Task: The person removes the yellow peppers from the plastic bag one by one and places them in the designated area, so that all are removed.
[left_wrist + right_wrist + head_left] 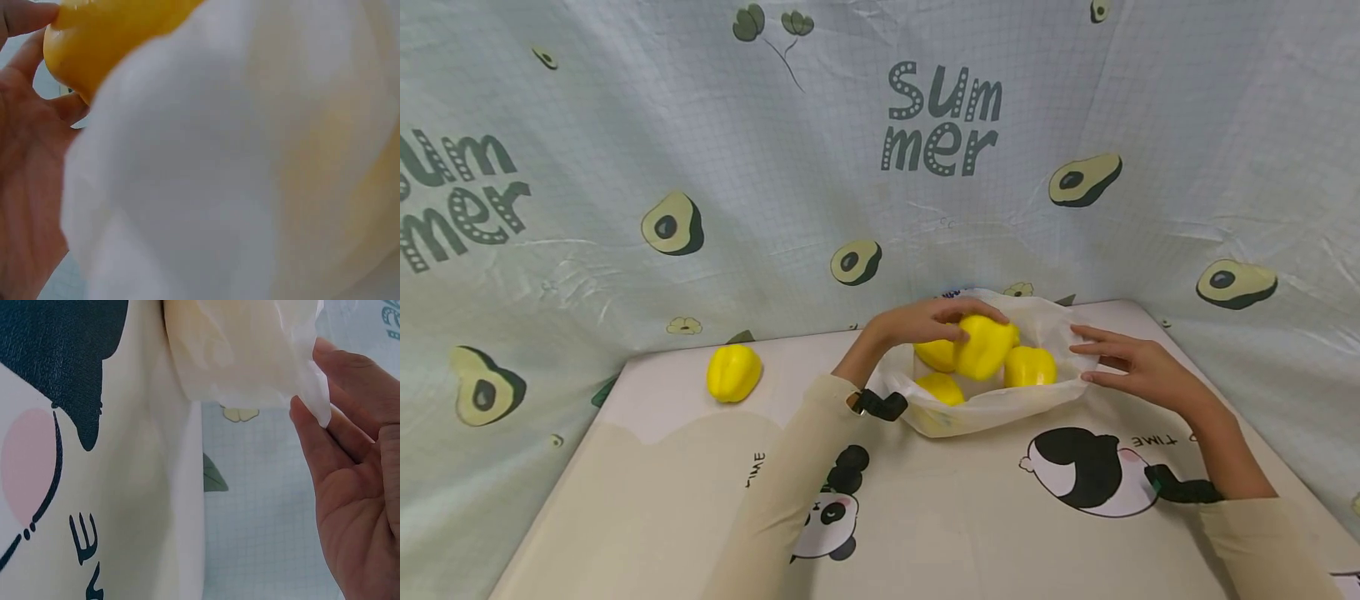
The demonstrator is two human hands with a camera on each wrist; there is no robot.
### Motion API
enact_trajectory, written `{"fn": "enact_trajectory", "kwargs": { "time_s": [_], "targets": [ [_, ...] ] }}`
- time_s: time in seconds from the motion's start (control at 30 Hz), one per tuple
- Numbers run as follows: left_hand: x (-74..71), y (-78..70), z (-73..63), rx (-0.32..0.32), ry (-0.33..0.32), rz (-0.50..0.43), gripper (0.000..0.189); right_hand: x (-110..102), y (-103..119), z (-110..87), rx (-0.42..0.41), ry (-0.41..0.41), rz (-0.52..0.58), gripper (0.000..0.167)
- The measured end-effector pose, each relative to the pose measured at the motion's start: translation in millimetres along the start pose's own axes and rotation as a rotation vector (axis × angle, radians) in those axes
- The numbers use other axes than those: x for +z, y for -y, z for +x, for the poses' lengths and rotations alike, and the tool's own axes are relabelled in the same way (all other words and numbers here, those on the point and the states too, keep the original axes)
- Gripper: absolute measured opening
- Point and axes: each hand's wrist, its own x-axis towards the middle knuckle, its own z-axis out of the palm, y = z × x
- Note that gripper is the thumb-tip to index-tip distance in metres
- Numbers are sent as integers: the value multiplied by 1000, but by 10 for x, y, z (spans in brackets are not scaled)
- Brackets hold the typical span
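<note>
My left hand [925, 325] holds a yellow bell pepper [983, 350] over the mouth of a translucent white plastic bag [992, 410]. Several more yellow bell peppers sit inside, one of them a pepper [1030, 367] at the right. In the left wrist view the fingertips rest against the held pepper [119, 37], while the bag [187, 175] covers much of the picture. At the bag's right rim is my right hand [1138, 367], its fingers fairly straight and spread. The right wrist view shows those fingertips touching the bag's edge [250, 356].
Another yellow bell pepper [733, 372] lies on the table at the left. The table cover [955, 517] bears cartoon prints. Behind it hangs a pale curtain [760, 183] printed with avocados and lettering.
</note>
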Motion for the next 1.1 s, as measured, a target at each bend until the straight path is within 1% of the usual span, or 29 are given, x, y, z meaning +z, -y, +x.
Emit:
{"fn": "enact_trajectory", "kwargs": {
  "time_s": [0.07, 0.17, 0.3, 0.37, 0.5, 0.57, 0.73, 0.93, 1.1],
  "targets": [
    [9, 16, -19, 9, -8, 12, 48, 3, 3, 3, -2, -1, -1, 45],
    [27, 43, -47, 3, -24, -6, 46, 3, 13, 11, -6, 1, -8, 45],
    [41, 33, -89, -44, -49, -22, 45, -5, 25, 21, -18, 6, -21, 45],
    [45, 19, -110, -62, -55, -33, 52, -14, 28, 22, -29, 6, -24, 45],
    [53, -7, -167, -89, -62, -73, 77, -33, 30, 25, -41, 4, -28, 45],
    [62, -19, -202, -94, -65, -82, 83, -39, 29, 31, -43, 4, -34, 45],
    [93, -31, -304, -90, -89, -49, 87, -42, 19, 23, -40, 0, -38, 44],
    [88, -64, -450, -86, -182, 7, 85, -40, 5, 10, -28, 2, -23, 44],
    [58, -129, -546, -64, -232, 59, 84, -35, -7, 14, -29, 0, -13, 44]
  ]
}}
